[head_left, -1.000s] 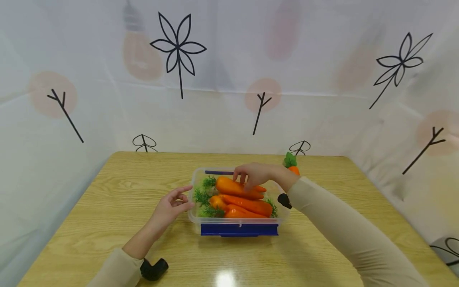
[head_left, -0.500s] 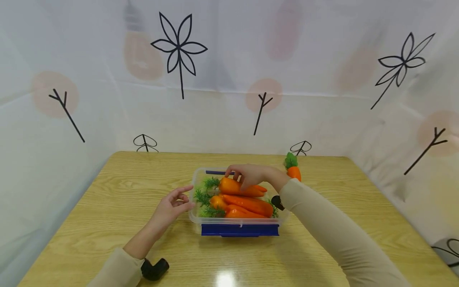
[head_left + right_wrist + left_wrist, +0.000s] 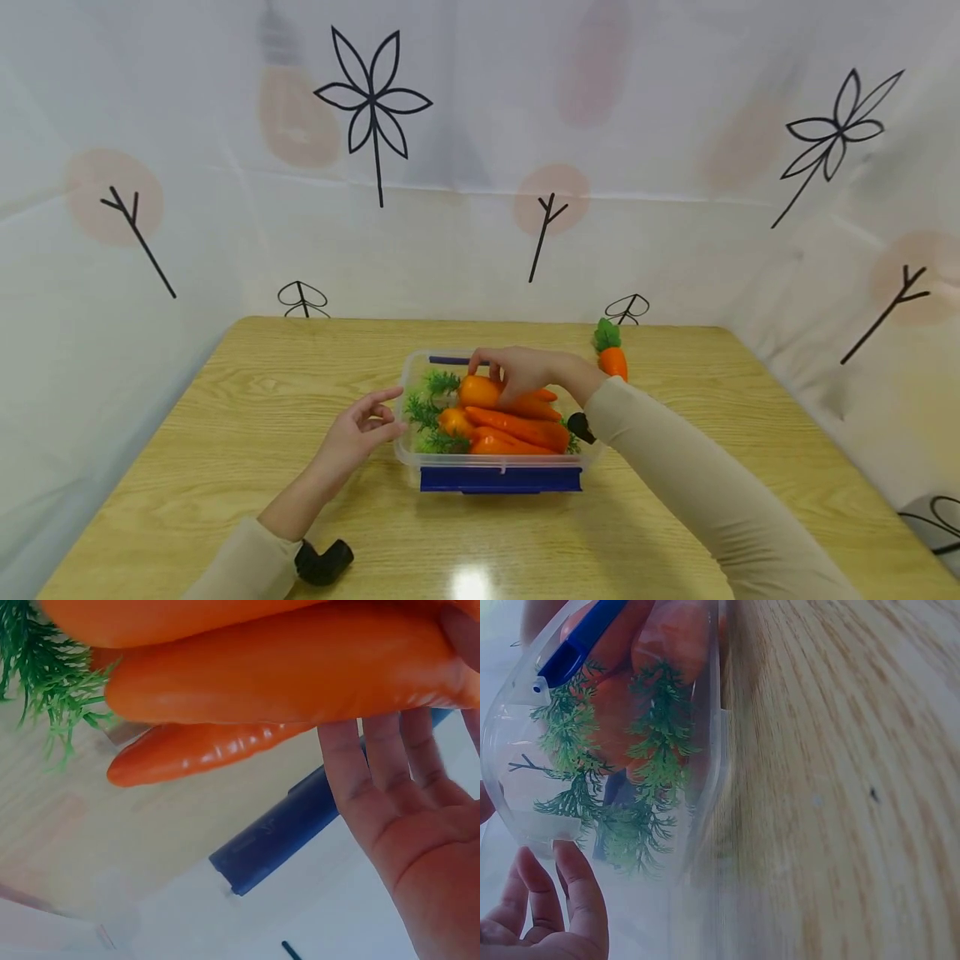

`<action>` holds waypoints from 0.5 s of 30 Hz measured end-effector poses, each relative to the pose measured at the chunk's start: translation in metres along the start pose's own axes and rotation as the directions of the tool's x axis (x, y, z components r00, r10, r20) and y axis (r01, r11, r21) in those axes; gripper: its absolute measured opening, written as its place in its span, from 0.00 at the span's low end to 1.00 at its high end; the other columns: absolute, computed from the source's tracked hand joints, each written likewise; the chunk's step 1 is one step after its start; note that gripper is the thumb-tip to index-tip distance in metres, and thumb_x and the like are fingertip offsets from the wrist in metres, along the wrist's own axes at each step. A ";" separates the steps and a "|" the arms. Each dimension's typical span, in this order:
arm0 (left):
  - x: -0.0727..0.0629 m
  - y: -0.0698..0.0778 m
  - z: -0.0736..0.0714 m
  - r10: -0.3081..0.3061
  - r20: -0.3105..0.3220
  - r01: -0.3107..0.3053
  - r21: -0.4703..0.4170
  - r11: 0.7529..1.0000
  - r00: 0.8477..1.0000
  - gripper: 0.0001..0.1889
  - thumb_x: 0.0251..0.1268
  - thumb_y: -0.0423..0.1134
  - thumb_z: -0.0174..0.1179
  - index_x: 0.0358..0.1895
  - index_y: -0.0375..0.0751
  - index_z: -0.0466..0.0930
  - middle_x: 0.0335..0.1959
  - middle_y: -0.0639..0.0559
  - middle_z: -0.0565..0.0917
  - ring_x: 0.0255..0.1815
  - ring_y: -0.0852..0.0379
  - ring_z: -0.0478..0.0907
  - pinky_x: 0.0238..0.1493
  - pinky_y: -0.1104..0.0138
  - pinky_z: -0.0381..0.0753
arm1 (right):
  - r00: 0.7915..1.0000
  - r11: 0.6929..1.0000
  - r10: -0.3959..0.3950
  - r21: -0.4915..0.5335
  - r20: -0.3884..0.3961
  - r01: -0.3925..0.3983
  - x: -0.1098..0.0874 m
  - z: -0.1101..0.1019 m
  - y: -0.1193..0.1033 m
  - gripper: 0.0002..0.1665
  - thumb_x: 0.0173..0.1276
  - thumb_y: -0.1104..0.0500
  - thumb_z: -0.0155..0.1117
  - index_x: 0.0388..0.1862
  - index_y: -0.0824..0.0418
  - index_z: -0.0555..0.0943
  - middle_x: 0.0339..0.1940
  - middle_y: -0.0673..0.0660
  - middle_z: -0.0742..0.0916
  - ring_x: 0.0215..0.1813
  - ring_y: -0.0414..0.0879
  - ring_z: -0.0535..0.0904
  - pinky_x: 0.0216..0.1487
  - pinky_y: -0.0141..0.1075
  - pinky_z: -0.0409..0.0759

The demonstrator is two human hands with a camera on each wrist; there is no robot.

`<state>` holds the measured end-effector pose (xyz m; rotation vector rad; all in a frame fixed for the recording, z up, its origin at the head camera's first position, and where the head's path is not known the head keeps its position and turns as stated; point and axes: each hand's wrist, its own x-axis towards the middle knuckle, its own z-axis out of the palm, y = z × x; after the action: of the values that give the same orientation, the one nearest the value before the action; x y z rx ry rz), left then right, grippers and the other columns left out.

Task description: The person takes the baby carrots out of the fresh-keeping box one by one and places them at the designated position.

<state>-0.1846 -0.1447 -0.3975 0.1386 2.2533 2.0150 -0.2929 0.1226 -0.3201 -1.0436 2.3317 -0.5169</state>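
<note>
"Fingers of the right hand (image 3: pixel 525 369) pinch one imitation carrot (image 3: pixel 477 392), toward twelve o'clock in the clear box (image 3: pixel 495 461)."
"Why from above?"
"Neighbouring carrots (image 3: pixel 525 429) likely block its sides."
"And the left hand (image 3: pixel 354 432)?"
"Relaxed at nine o'clock, maybe steadying the box; contact is unclear."

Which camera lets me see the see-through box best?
The head view. It shows nearly the whole box, with carrots inside, though the right hand hides some. The left wrist view shows one end close up, cut off at the top; the right wrist view shows little beyond a blue latch.
</note>
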 end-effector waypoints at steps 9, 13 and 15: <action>-0.002 0.002 0.001 0.016 0.004 -0.016 0.009 1.000 1.000 0.28 0.60 0.33 0.62 0.64 0.39 0.68 0.39 0.47 0.71 0.38 0.52 0.72 0.42 0.61 0.71 | 1.000 1.000 0.003 -0.008 -0.026 -0.004 -0.002 -0.001 -0.003 0.32 0.58 0.67 0.66 0.59 0.55 0.66 0.48 0.57 0.77 0.45 0.49 0.77 0.47 0.39 0.75; -0.003 0.004 0.001 0.016 0.004 -0.016 0.005 1.000 1.000 0.27 0.60 0.33 0.62 0.64 0.39 0.68 0.38 0.47 0.71 0.38 0.53 0.72 0.42 0.61 0.71 | 0.998 1.000 -0.015 0.022 -0.059 0.016 -0.009 -0.006 -0.008 0.32 0.57 0.68 0.66 0.59 0.56 0.66 0.45 0.57 0.78 0.41 0.48 0.77 0.45 0.38 0.76; -0.004 0.005 0.001 0.013 0.004 -0.013 0.003 1.000 1.000 0.27 0.60 0.33 0.62 0.64 0.39 0.68 0.38 0.47 0.71 0.38 0.53 0.72 0.42 0.61 0.70 | 0.997 0.999 -0.029 0.042 -0.075 0.032 -0.013 -0.008 -0.010 0.32 0.57 0.68 0.66 0.59 0.57 0.65 0.44 0.57 0.78 0.39 0.48 0.77 0.44 0.38 0.76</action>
<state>-0.1808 -0.1434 -0.3929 0.1579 2.2587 2.0157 -0.2850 0.1269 -0.3042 -1.0576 2.3619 -0.6250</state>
